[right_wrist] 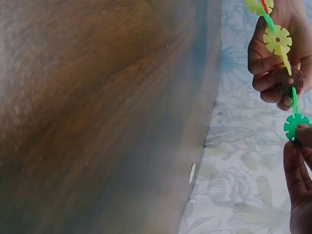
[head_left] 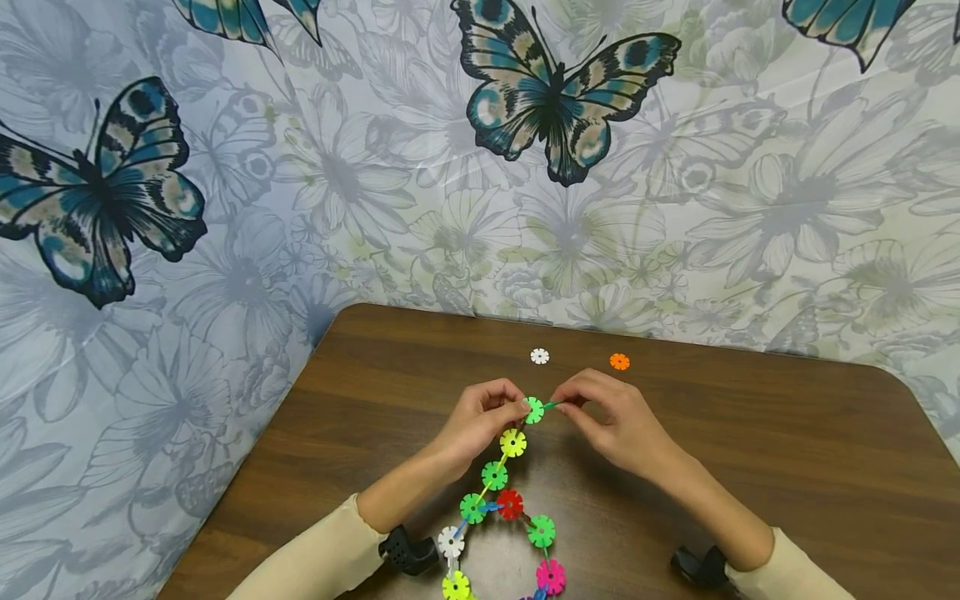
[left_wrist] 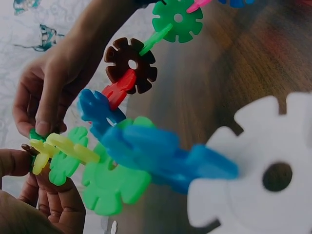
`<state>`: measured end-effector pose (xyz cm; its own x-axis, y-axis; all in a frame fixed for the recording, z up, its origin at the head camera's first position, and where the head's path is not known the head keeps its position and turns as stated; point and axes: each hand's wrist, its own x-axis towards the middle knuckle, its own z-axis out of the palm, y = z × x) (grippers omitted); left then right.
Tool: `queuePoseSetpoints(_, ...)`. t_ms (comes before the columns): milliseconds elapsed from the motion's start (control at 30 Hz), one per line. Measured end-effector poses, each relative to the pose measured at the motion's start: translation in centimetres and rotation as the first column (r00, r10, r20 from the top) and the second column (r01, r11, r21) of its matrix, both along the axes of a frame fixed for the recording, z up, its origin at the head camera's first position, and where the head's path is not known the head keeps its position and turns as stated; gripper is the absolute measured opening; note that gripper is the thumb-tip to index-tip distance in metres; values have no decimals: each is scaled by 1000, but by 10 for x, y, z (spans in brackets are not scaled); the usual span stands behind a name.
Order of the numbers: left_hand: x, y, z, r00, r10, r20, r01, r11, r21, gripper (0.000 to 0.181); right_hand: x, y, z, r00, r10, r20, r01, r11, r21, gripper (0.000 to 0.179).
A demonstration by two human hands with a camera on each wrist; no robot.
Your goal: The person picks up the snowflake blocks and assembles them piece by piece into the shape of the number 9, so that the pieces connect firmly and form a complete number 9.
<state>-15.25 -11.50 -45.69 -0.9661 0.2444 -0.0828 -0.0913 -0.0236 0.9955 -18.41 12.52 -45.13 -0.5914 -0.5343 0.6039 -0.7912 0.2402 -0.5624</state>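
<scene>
A chain of colourful notched plastic discs runs up the table towards both hands. At its upper end my left hand (head_left: 480, 421) pinches the chain by a light green disc (head_left: 533, 409), with a yellow disc (head_left: 513, 442) below. My right hand (head_left: 618, 421) pinches a darker green disc (right_wrist: 295, 126) between thumb and fingers. This disc is seen edge-on in the head view and meets the light green one. In the right wrist view a brown disc (right_wrist: 291, 80) sits by the left fingers. How deep the slots engage is too small to tell.
Lower down, the chain forms a loop with a red disc (head_left: 510, 505), a white disc (head_left: 451, 542) and a pink disc (head_left: 551, 576); the frame cuts it off. A loose white disc (head_left: 540, 357) and an orange disc (head_left: 619, 362) lie near the far edge of the wooden table (head_left: 750, 433).
</scene>
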Motion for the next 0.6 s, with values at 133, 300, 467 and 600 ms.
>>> queuePoseSetpoints(133, -1, 1, -1, 1000, 3, -1, -3, 1000, -2, 11, 1, 0, 0, 996, -20, -87, 24, 999, 47, 24)
queuePoseSetpoints(300, 0, 2, -2, 1000, -10, -13, 10, 1000, -4, 9, 3, 0, 1, 988, -26, -151, 38, 996, 77, 23)
queuePoseSetpoints(467, 1, 2, -1, 1000, -14, -22, 14, 1000, -22, 9, 6, -1, 4, 982, -9, -189, 32, 993, 114, 23)
queuePoseSetpoints(600, -1, 3, 0, 999, -21, -40, 19, 999, -29, 12, 7, -2, 7, 977, -12, -212, 43, 989, 139, 22)
